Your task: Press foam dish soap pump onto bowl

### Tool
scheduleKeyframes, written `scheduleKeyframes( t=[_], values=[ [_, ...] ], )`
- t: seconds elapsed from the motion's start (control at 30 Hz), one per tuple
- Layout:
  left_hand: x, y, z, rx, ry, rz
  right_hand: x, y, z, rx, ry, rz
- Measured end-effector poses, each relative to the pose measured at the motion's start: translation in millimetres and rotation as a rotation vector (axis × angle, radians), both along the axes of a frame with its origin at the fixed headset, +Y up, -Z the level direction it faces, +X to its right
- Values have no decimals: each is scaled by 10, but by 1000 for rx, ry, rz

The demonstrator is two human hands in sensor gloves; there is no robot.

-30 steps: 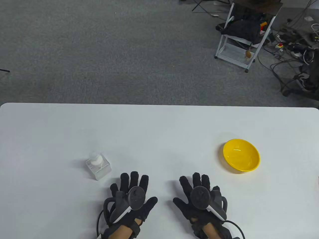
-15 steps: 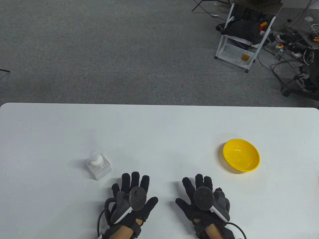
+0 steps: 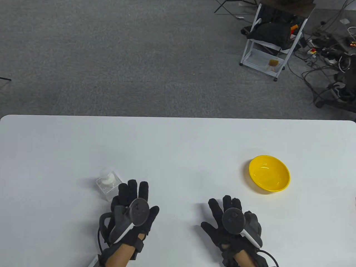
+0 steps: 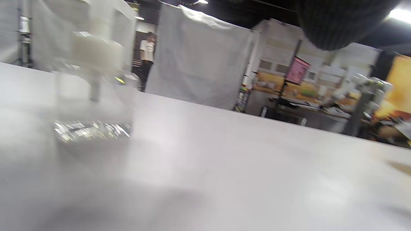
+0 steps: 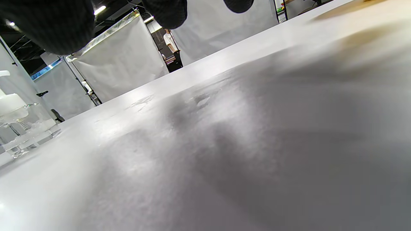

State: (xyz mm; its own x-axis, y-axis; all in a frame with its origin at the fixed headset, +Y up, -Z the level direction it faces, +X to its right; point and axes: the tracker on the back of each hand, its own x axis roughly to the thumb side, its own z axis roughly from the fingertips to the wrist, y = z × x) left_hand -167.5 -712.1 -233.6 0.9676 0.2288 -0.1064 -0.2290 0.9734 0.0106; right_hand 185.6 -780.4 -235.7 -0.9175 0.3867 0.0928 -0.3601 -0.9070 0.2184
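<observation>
The left hand [image 3: 130, 211] is hovering low over the surface [image 3: 178, 144] in the lower left of the table view, its grip spread and holding nothing, with the fingers [image 3: 133, 189] reaching up just beside the lower right corner of the soap bottle [image 3: 109, 185]; whether they are touching it is not clear. The right hand [image 3: 232, 222] is lying in the lower middle-right of that view, its grip also spread and empty, palm facing down, well apart from the bottle. The bottle is standing upright left of centre, clear-bodied with a white pump [image 3: 107, 179] on top; in the left wrist view it is showing blurred at the upper left [image 4: 93, 93]. The yellow bowl [image 3: 269, 173] is sitting upright at the right of the table view, well apart from both hands and the bottle.
</observation>
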Motion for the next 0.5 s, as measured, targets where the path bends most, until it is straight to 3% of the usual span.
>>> scheduleKeyframes(
  t=[0.1,0.23,0.4,0.5],
  values=[
    [-402,214,-188,0,148,28,45,-15,-23,-26,11,-8],
    [-791,260,-455,-169,325,140,76,-57,-49,-79,27,-2],
    [-918,100,-620,-220,357,216,118,-32,-45,-74,25,-20],
    [-888,112,-648,-135,389,180,124,-23,-39,-73,27,-26]
  ],
)
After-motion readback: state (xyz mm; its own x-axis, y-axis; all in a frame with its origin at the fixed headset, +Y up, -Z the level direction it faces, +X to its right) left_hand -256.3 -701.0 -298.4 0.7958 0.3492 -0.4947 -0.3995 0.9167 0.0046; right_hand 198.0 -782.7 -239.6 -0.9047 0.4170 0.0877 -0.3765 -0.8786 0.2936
